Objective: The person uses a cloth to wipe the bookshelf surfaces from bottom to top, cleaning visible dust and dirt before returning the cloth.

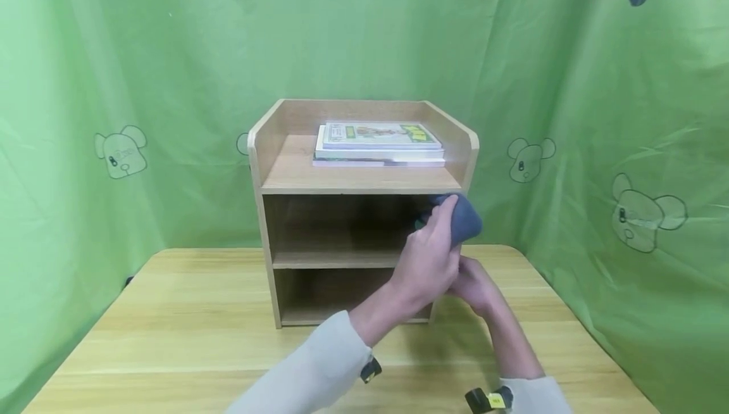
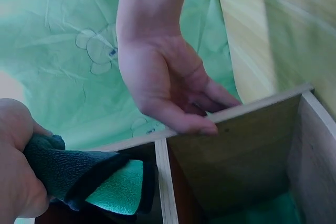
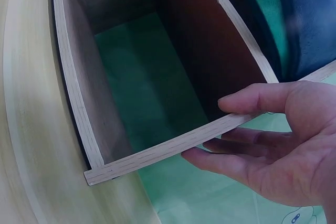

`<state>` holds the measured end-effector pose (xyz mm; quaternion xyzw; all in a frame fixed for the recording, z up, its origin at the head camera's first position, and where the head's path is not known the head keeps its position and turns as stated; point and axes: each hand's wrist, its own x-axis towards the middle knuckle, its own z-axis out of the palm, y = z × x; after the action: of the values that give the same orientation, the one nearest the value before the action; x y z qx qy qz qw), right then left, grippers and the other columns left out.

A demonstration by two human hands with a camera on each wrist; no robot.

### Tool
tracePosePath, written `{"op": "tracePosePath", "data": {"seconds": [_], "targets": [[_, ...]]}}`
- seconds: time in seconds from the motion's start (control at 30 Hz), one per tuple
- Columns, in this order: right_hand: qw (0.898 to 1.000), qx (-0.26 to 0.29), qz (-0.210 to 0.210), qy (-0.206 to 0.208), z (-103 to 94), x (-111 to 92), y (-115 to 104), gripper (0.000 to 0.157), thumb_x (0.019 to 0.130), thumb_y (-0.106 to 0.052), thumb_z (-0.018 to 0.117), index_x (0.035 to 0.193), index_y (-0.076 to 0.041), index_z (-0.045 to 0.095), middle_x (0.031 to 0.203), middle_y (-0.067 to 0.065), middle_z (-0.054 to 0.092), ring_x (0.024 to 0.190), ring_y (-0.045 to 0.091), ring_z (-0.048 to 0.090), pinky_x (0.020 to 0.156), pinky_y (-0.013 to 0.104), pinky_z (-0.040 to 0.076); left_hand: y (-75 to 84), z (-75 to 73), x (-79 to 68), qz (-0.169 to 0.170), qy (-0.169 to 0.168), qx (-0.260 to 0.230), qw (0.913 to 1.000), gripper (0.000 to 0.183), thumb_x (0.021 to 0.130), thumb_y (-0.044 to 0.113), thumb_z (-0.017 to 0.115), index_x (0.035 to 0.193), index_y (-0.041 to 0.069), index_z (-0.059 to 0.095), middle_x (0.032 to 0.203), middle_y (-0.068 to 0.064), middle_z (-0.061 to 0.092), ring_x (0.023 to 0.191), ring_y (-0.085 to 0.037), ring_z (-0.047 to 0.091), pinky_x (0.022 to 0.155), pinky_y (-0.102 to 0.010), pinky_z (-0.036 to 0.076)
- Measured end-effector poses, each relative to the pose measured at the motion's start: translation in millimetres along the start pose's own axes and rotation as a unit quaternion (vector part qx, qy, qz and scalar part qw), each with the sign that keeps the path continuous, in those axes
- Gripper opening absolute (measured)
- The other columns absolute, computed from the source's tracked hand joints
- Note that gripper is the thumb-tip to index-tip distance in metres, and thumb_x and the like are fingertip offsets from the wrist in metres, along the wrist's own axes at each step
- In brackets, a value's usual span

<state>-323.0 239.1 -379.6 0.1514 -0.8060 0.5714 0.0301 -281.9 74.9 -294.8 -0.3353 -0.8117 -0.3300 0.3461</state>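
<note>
A small wooden shelf (image 1: 342, 181) with two open compartments stands on the table. At its upper right front edge my left hand (image 1: 426, 265) grips a folded cloth (image 1: 466, 221), dark blue with a green face. The left wrist view shows the cloth (image 2: 118, 187) bunched in that hand, its free end over the upper compartment. Lower down, my right hand (image 1: 475, 284) pinches the shelf's right side panel. In the right wrist view its thumb lies on the inner side of the panel edge (image 3: 163, 150) and the other fingers on the outer side.
Several books (image 1: 378, 138) lie stacked on the shelf's top, towards the right, between raised side walls. The light wooden table (image 1: 188, 313) extends around the shelf. A green patterned curtain (image 1: 193, 72) encloses the back and both sides.
</note>
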Motion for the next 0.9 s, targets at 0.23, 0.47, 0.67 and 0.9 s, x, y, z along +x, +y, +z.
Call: {"op": "tracePosePath", "data": {"seconds": [0.23,0.47,0.67,0.9], "targets": [[1.0,-0.015,0.025,0.003,0.6,0.8,-2.9,0.029,0.092,-0.002,0.058,0.118,0.012,0.061,0.085,0.002,0.067,0.078,0.014,0.066,0.078,0.032,0.059,-2.0,2.7,2.7,-0.015,-0.01,0.015,0.9997,0.06,0.093,0.002,0.063,0.147,0.003,0.037,0.123,-0.015,0.064,0.09,-0.027,0.075,0.08,-0.031,0.062],[1.0,-0.02,0.016,0.005,0.5,-0.9,-1.3,0.037,0.09,0.001,0.062,0.122,0.018,0.059,0.083,0.001,0.067,0.075,0.012,0.063,0.071,0.029,0.057,-2.7,7.1,-4.6,-0.038,-0.066,0.084,0.9936,0.065,0.086,0.002,0.067,0.146,0.001,0.04,0.117,-0.016,0.066,0.089,-0.025,0.073,0.074,-0.031,0.062],[0.999,-0.018,0.038,0.003,2.0,1.0,-2.1,0.044,0.092,0.002,0.055,0.133,0.018,0.052,0.101,0.016,0.07,0.083,0.011,0.066,0.076,0.029,0.059,-3.0,-2.1,-2.6,-0.054,-0.139,0.122,0.9813,0.069,0.08,0.006,0.075,0.142,0.001,0.046,0.111,-0.012,0.067,0.093,-0.021,0.07,0.078,-0.028,0.059],[0.997,-0.012,0.071,0.001,4.1,0.1,-2.8,0.042,0.092,0.001,0.053,0.13,0.018,0.053,0.113,0.022,0.067,0.089,0.015,0.069,0.082,0.034,0.061,-7.1,-5.7,-4.3,-0.096,-0.232,0.141,0.9578,0.05,0.086,0.023,0.079,0.13,0.01,0.059,0.107,-0.007,0.07,0.093,-0.018,0.069,0.082,-0.027,0.056]]}}
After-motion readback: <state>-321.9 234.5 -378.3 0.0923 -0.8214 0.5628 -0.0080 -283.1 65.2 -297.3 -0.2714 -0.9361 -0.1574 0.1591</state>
